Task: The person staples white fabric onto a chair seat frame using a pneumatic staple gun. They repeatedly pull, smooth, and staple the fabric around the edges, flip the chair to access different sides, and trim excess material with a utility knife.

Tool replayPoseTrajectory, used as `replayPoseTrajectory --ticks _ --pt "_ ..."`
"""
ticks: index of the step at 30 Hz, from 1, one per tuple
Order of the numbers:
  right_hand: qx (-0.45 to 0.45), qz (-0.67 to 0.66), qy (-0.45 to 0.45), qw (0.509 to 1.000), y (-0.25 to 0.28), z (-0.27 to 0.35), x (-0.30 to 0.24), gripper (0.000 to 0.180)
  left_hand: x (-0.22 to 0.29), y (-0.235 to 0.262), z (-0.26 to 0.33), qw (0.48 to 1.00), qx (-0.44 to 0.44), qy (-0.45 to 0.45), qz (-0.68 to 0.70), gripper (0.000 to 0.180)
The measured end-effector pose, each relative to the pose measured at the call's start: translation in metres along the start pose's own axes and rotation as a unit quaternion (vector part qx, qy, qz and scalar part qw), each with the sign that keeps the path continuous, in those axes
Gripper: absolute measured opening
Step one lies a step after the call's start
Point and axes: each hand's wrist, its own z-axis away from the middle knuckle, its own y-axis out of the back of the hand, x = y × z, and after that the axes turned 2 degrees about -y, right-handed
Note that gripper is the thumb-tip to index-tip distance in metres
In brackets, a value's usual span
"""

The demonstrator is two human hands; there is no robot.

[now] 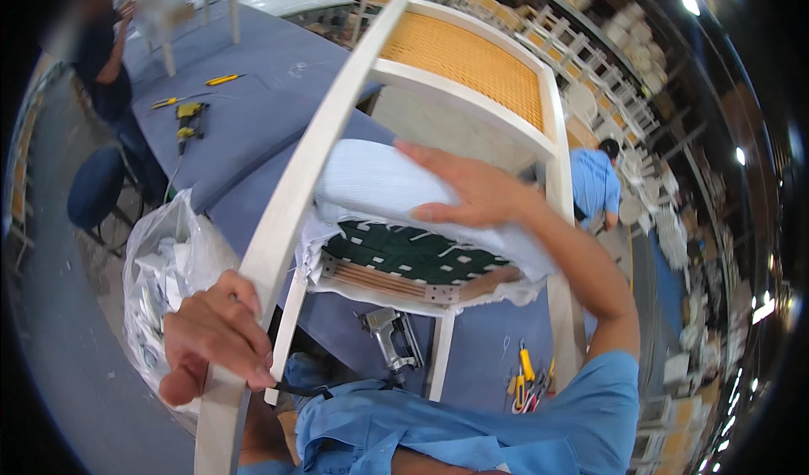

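A white wooden chair (291, 184) with a woven cane back panel (463, 58) is tilted over the table in front of me. Its padded seat (362, 176) wears pale blue striped fabric, and the underside shows dark green webbing (404, 252) with loose fabric edges round it. My left hand (221, 336) is wrapped over the chair's long left post, low down. Flat on the seat fabric, fingers spread, rests my right hand (472, 190). Below the seat, a silver pneumatic stapler (389, 338) lies on the table.
Yellow-handled cutters (527, 365) lie at the table's near right. A second staple gun (190, 125) and a yellow tool (223, 79) lie farther left. A plastic bag of scraps (173, 264) hangs beside the table. A person (105, 71) stands far left; another (596, 180) works at right.
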Motion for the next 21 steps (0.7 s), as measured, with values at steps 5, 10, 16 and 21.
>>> replayPoseTrajectory --ticks 5,10,16,21 --pt "0.033 0.059 0.073 0.995 0.002 0.002 -0.016 0.086 0.009 -0.002 0.0 1.0 0.026 0.006 0.008 0.062" --pt "0.009 0.034 -0.028 0.999 0.001 -0.032 -0.014 0.098 0.011 -0.012 -0.002 0.998 0.064 0.022 -0.02 0.026" --pt "-0.106 0.015 -0.073 0.992 0.016 -0.078 -0.053 0.1 0.01 -0.012 0.007 0.996 0.082 0.012 0.013 0.061" --pt "0.026 0.13 0.084 0.988 -0.002 -0.059 -0.043 0.088 0.013 -0.007 0.007 0.997 0.048 0.061 -0.001 0.073"
